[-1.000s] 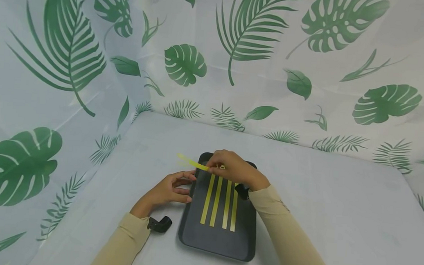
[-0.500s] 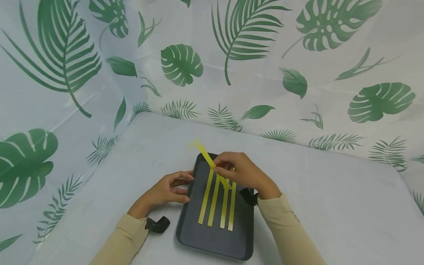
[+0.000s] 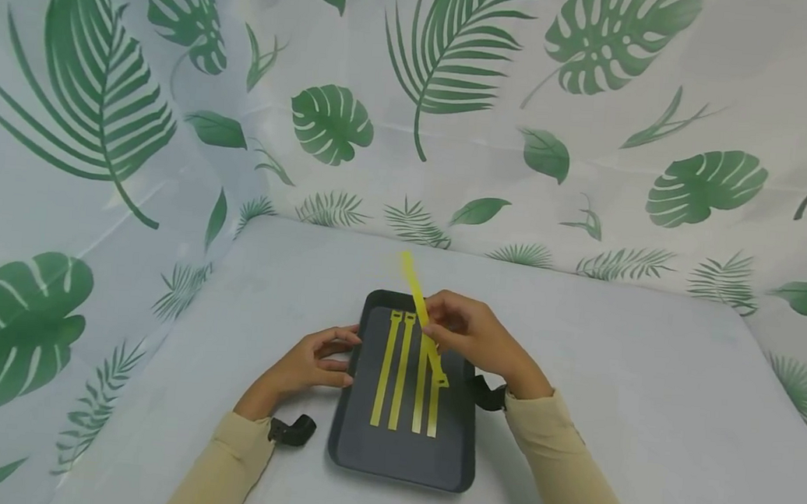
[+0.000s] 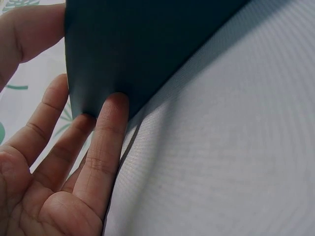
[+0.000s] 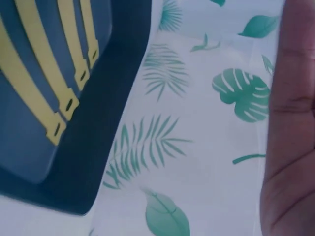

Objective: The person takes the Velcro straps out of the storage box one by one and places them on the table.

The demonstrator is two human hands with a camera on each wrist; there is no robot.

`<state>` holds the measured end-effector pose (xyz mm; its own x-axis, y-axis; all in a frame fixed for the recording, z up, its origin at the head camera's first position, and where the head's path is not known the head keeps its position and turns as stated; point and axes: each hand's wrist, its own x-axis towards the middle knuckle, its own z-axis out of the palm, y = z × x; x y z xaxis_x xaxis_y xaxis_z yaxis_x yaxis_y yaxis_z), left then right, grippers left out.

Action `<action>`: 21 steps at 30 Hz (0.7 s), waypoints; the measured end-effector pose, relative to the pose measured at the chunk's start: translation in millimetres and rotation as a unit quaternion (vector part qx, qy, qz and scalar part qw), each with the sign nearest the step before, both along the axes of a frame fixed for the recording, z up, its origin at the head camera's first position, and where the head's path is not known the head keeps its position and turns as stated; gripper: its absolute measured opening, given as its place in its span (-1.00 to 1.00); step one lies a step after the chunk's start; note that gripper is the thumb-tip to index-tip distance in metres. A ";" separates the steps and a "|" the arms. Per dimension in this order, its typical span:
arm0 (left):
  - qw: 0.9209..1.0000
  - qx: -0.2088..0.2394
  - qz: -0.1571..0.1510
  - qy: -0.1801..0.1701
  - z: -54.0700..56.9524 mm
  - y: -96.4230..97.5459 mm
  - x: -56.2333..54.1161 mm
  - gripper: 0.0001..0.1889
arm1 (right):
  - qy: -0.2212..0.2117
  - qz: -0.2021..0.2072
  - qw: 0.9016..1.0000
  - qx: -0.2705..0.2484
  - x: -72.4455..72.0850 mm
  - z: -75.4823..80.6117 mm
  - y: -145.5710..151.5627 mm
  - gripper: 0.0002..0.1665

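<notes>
Between thumb and fingers, my right hand (image 3: pixel 470 332) pinches a yellow cable tie (image 3: pixel 413 285) with a slotted head. It slants above the dark tray (image 3: pixel 399 464), head end lower and nearer me, its tail rising past the tray's far edge. Several matching cable ties (image 5: pixel 37 37) lie side by side lengthwise in the tray, their slotted heads at the far end. My left hand (image 3: pixel 299 367) is at the tray's left side. In the left wrist view its fairly straight fingers (image 4: pixel 106 142) touch the tray's outer wall (image 4: pixel 142 44). The held tie is out of the right wrist view.
The tray stands on a table with a white cloth (image 3: pixel 616 423). Behind and to the left hangs a white curtain (image 3: pixel 480 164) printed with green leaves. A small black camera is strapped at each wrist, over beige sleeves (image 3: pixel 571 467).
My right hand has shifted right and turned the cable tie from pointing left to standing steeply, head end swung toward me. The left hand stays at the tray's side.
</notes>
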<state>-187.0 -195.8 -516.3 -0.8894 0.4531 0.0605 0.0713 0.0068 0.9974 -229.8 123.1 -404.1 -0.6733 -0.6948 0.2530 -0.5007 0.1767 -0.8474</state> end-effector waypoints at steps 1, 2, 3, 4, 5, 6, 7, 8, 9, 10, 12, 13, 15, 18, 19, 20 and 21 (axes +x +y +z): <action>1.000 0.003 0.001 0.000 0.0 0.4 0.1 -0.38 | -0.004 -0.001 1.000 -0.011 1.3 -1.0 2.9 -0.77; 1.000 0.006 0.000 -0.002 0.1 0.9 0.1 -0.37 | -0.008 -0.003 1.000 -0.020 2.6 -2.0 5.8 -0.76; 1.000 0.009 -0.001 -0.002 -0.2 1.3 -0.2 -0.37 | -0.012 -0.007 0.999 -0.029 4.0 -2.9 9.0 -0.75; 1.000 0.013 -0.002 -0.002 -0.7 1.6 -0.5 -0.37 | -0.016 -0.011 0.999 -0.036 5.6 -3.9 12.3 -0.74; 1.000 0.016 -0.004 -0.004 -1.2 2.0 -0.8 -0.36 | -0.021 -0.016 0.999 -0.042 7.2 -4.9 15.5 -0.74; 1.000 0.017 -0.004 -0.003 -1.5 2.2 -0.9 -0.36 | -0.025 -0.022 0.998 -0.046 9.0 -5.5 18.5 -0.74; 1.000 0.017 -0.005 -0.003 -1.7 2.3 -0.9 -0.35 | -0.027 -0.029 0.998 -0.050 10.5 -6.4 21.4 -0.74; 1.000 0.016 -0.006 -0.003 -1.7 2.2 -0.7 -0.35 | -0.029 -0.036 0.998 -0.053 11.9 -7.2 24.2 -0.74; 1.000 0.014 -0.006 -0.001 -1.6 2.2 -0.5 -0.34 | -0.031 -0.043 0.997 -0.055 13.3 -8.0 26.9 -0.74; 1.000 0.013 -0.006 -0.001 -1.4 2.1 0.0 -0.34 | -0.034 -0.049 0.997 -0.057 14.6 -8.7 29.5 -0.74; 1.000 0.005 -0.004 0.003 -0.9 1.7 1.2 -0.33 | -0.039 -0.064 0.995 -0.061 17.2 -10.1 34.4 -0.73; 1.000 0.003 -0.004 0.003 -0.6 1.6 1.8 -0.33 | -0.044 -0.071 0.995 -0.063 18.5 -10.7 36.8 -0.73; 1.000 -0.001 -0.002 0.001 -0.2 1.4 2.9 -0.33 | -0.055 -0.082 0.993 -0.067 20.8 -11.8 41.5 -0.72; 1.000 -0.005 -0.001 0.000 0.2 1.4 3.8 -0.33 | -0.069 -0.097 0.990 -0.072 24.3 -13.3 48.6 -0.70; 1.000 -0.006 -0.001 0.000 0.4 1.7 4.0 -0.32 | -0.075 -0.101 0.989 -0.074 25.5 -13.9 50.9 -0.69; 1.000 -0.006 -0.001 0.003 0.4 1.8 3.9 -0.32 | -0.080 -0.104 0.989 -0.075 26.7 -14.5 53.3 -0.68; 1.000 -0.007 -0.002 0.004 0.5 2.2 3.9 -0.32 | -0.084 -0.108 0.988 -0.075 27.9 -15.3 55.7 -0.68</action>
<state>-183.1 -193.6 -515.8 -0.8874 0.4569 0.0608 0.0789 0.0206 0.9967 -201.9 178.8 -419.4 -0.8429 -0.4938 0.2136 -0.3144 0.1298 -0.9404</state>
